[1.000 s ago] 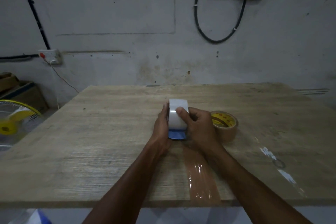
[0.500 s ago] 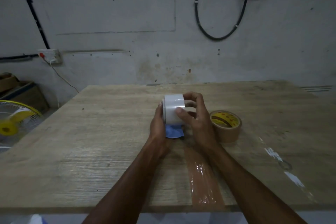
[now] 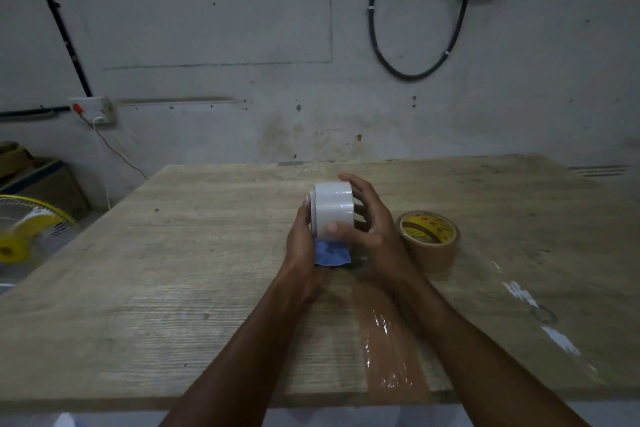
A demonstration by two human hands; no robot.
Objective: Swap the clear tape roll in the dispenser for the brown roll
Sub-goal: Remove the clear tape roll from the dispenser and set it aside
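Head camera looks down on a pale, grainy wooden table [image 3: 173, 288] whose far edge meets a stained grey wall and whose near edge runs under both forearms. Near the middle of the top, the white-looking clear tape roll [image 3: 333, 210] stands on edge in the blue plastic dispenser [image 3: 331, 254], only the blue lower part of which shows beneath the roll. The left hand [image 3: 300, 243] presses flat against the roll's left face and the dispenser. The right hand [image 3: 369, 222] wraps the roll from the right, thumb on its near curved surface, fingers curled over the top and far side.

Just right of that hand, apart from it, the brown packing-tape roll with a yellow inner label [image 3: 429, 241] lies flat on the table. A glossy strip of brown tape [image 3: 391, 343] is stuck to the wood between the forearms, reaching the near edge. White scraps [image 3: 561, 340] mark the right part.

Broad bare wood lies left of the hands and behind them toward the wall. A yellow fan [image 3: 24, 236] stands beyond the left edge.
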